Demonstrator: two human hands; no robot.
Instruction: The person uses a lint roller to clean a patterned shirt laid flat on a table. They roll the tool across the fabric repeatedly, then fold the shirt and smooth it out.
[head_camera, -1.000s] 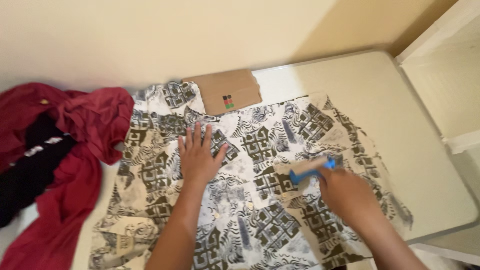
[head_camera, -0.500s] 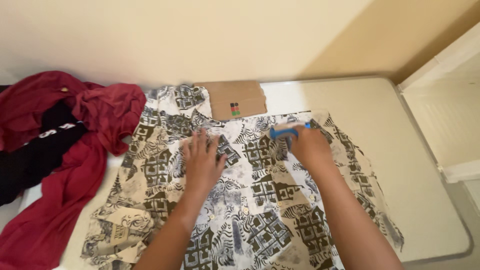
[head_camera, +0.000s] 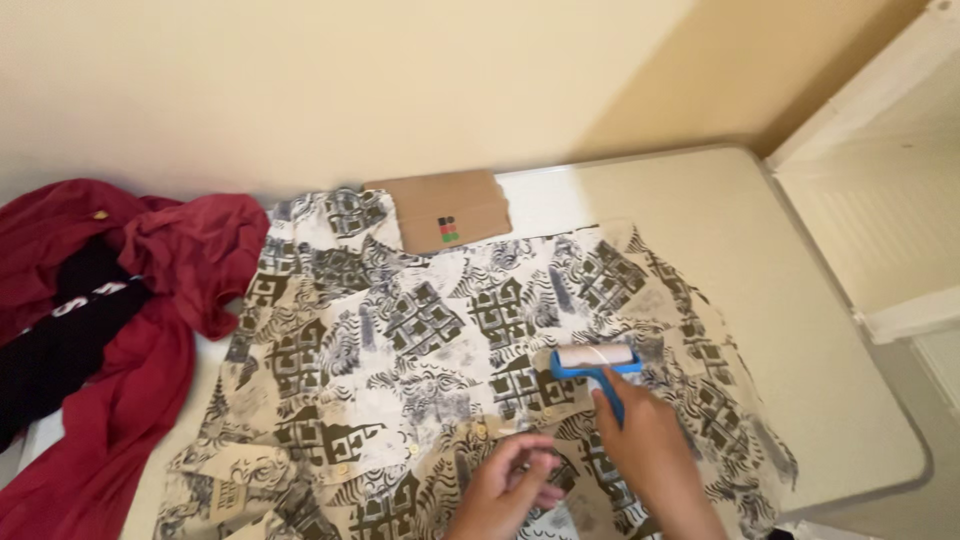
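A patterned cream, white and dark olive shirt (head_camera: 400, 330) lies spread flat on a pale table (head_camera: 760, 300). My right hand (head_camera: 645, 440) grips the blue handle of a lint roller (head_camera: 597, 360), whose white roll rests on the shirt's right half. Close to the bottom edge of the view, my left hand (head_camera: 510, 485) hovers over the shirt's lower middle with its fingers curled, pinching at the fabric; whether it holds anything I cannot tell.
A flat brown cardboard piece (head_camera: 445, 208) lies at the shirt's collar by the wall. A heap of red and black clothes (head_camera: 90, 310) fills the table's left side. A white door frame (head_camera: 870, 200) stands to the right.
My right hand pulled the lint roller from near the collar down toward me. My left hand lifted off the shirt's chest and drew back to the lower edge.
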